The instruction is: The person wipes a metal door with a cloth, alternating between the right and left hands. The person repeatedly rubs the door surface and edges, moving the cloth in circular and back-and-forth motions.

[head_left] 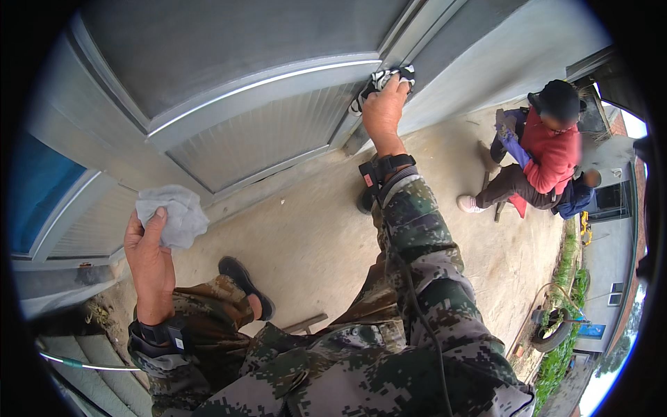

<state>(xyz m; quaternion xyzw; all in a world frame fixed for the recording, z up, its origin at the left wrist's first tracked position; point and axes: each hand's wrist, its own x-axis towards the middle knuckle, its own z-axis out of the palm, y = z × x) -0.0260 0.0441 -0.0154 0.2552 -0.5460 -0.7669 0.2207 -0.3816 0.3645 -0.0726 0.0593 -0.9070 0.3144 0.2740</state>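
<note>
My left hand (151, 260) pinches a folded pale grey cloth (174, 216) between thumb and fingers, out in front of the lower part of a metal-framed door (208, 112). Farther right, my right hand (384, 117) presses a bunched black-and-white cloth (388, 81) against the door's frame, close to the corner with the wall. The fingertips are partly sunk in the cloth. Grey panels with vertical ribs (271, 130) fill the lower door section, below a smooth dark pane (234, 47).
Two people sit to the right, one in a red top (550, 148) and one in dark blue (576, 195). Concrete steps (94, 365) and a hose (88, 364) are at lower left. A tyre (552, 331) stands by green plants (555, 370). A low wooden stool (307, 323) shows beneath me.
</note>
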